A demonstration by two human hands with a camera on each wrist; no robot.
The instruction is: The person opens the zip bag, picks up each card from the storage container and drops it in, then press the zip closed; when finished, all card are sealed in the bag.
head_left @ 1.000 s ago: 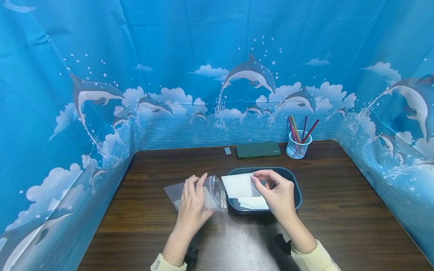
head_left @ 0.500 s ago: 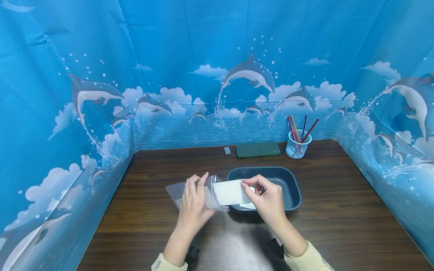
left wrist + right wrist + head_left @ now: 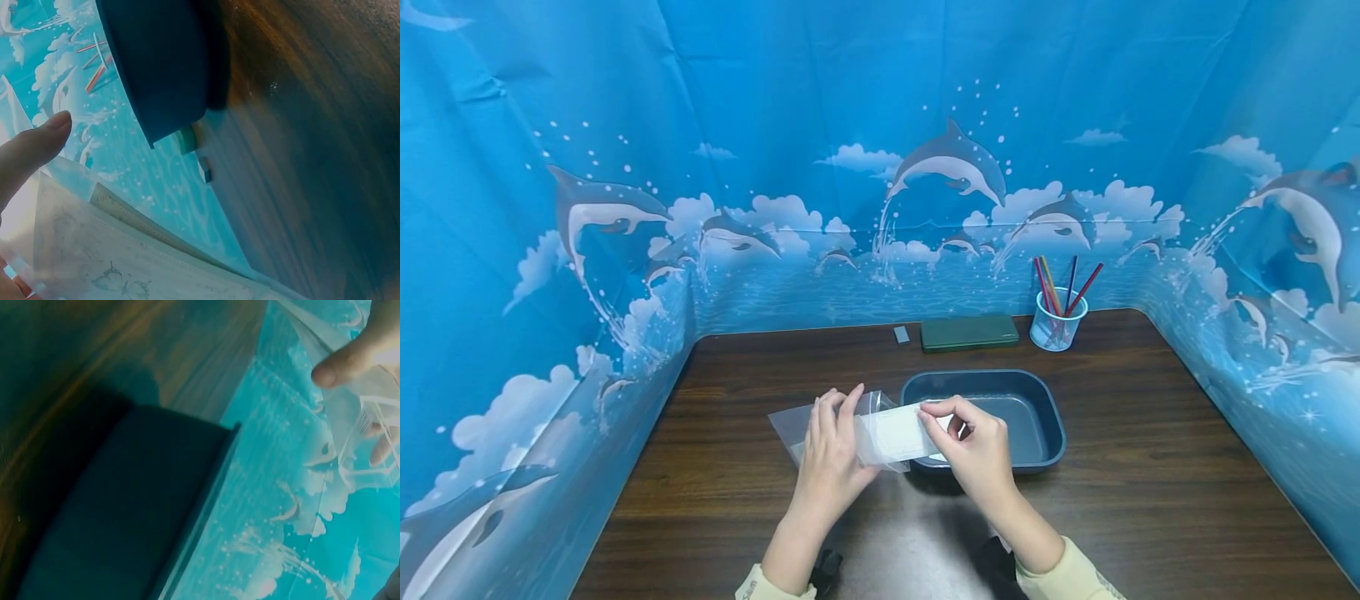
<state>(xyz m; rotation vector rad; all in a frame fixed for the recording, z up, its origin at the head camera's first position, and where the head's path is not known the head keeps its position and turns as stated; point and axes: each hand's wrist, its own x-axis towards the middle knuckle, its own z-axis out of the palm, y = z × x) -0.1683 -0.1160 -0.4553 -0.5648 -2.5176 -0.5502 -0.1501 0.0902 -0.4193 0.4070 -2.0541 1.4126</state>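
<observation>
In the head view my left hand (image 3: 835,454) grips a clear zip bag (image 3: 788,427) over the table, its mouth facing right. My right hand (image 3: 973,442) pinches the right end of a flat white rectangular packet (image 3: 895,432) between thumb and fingertips. The packet's left part is inside the bag mouth. Behind the hands stands a dark blue-grey basin (image 3: 1047,417), with a bit of something white at its near left, mostly hidden by the packet. The left wrist view shows pale contents with a faint butterfly print (image 3: 115,278) inside the bag.
At the back of the brown table (image 3: 737,367) lie a small grey block (image 3: 902,335) and a green case (image 3: 970,332). A light blue mesh cup (image 3: 1058,325) of colored pencils stands at the back right. A dolphin-print curtain (image 3: 820,125) encloses the table's back and sides.
My right hand has moved left, bringing the white packet from over the basin into the bag's mouth. My left hand has stayed nearly in place with the bag.
</observation>
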